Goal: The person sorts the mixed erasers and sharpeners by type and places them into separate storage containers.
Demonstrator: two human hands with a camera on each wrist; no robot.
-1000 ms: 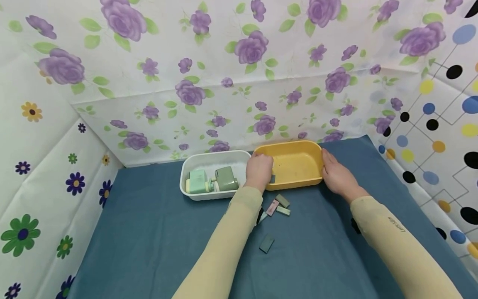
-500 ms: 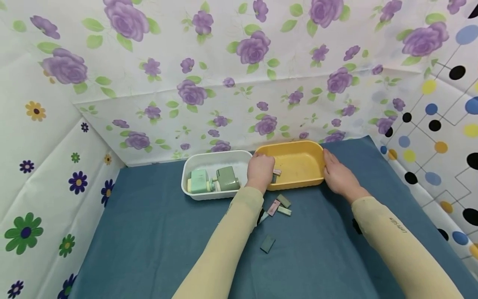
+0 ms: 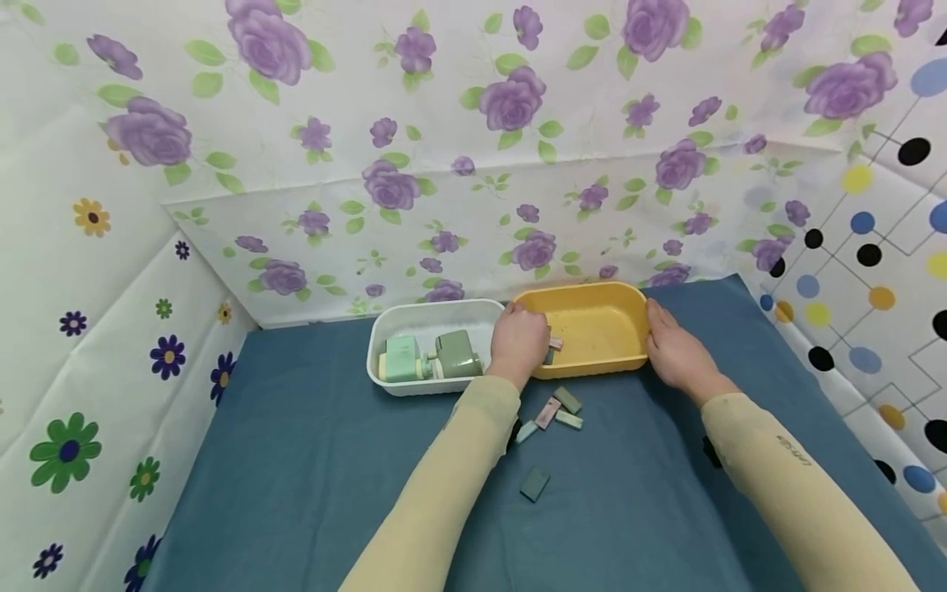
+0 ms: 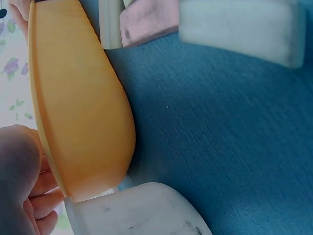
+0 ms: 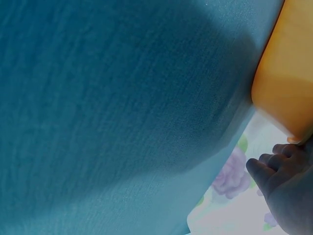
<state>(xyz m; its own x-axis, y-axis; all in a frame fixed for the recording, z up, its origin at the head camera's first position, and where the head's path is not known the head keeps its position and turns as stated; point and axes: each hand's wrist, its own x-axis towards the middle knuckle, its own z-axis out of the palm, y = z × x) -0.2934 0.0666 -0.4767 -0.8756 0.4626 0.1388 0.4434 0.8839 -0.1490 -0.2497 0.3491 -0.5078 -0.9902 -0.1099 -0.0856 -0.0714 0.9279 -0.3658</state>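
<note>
My left hand (image 3: pixel 520 339) is over the left end of the yellow tray (image 3: pixel 602 366), its fingers bent at the rim in the left wrist view; I cannot tell what they hold. My right hand (image 3: pixel 676 345) rests nearly straight fingers along the tray's right end. Inside the tray, partly behind the left hand, lie a pink block (image 3: pixel 556 344) and a dark block (image 3: pixel 549 357). In front of it on the cloth are a pink block (image 3: pixel 547 413), an olive block (image 3: pixel 568 400), a pale green block (image 3: pixel 570 419) and a light blue block (image 3: pixel 526 432).
A white tray (image 3: pixel 385 388) stands left of the yellow one. It holds a mint boxy piece (image 3: pixel 402 358) and an olive bottle-shaped piece (image 3: pixel 455 353). Nearer me, a dark teal block (image 3: pixel 535 483) lies on the blue cloth (image 3: pixel 333 493). Patterned sheets hang behind and at both sides.
A pink block has come into view inside the yellow tray beside my left hand. Both hands stay at the tray's ends, and the whole head view has shifted slightly.
</note>
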